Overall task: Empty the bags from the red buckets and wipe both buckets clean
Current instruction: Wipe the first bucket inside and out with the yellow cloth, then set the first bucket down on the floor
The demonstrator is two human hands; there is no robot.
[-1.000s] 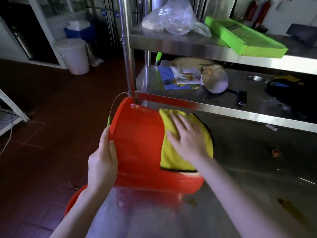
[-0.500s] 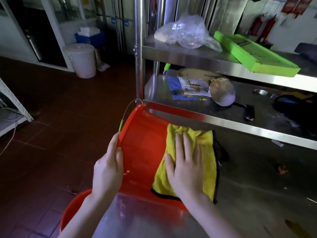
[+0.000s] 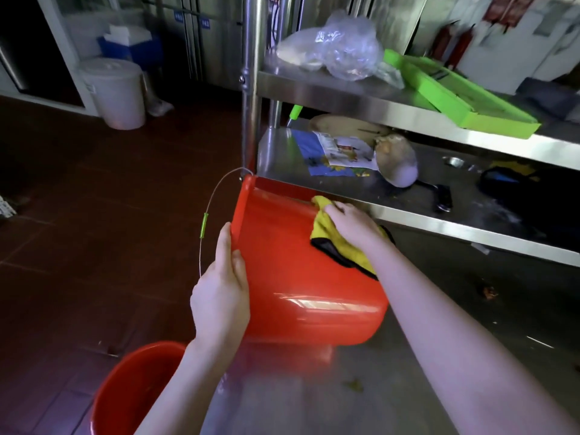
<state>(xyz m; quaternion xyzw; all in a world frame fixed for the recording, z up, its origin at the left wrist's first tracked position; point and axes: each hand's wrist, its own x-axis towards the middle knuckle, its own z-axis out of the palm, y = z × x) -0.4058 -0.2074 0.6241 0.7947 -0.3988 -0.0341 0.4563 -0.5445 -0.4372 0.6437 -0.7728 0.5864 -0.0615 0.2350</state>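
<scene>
The red bucket point(image 3: 298, 277) lies tipped at frame centre on the steel table point(image 3: 470, 309). Your left hand point(image 3: 219, 296) grips its rim and your right hand point(image 3: 351, 226) curls over the yellow cloth point(image 3: 342, 246) on its wall. This looks like mid-wipe. The second red bucket point(image 3: 131, 387), lower left, probably remains. The print on the shelf leaflet point(image 3: 345, 152) is unreadable.

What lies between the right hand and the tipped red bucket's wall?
A yellow cloth lies there, held by the right hand against the red bucket; the head view shows it.

Bare left forearm point(image 3: 188, 384), bare right forearm point(image 3: 439, 324)
</scene>
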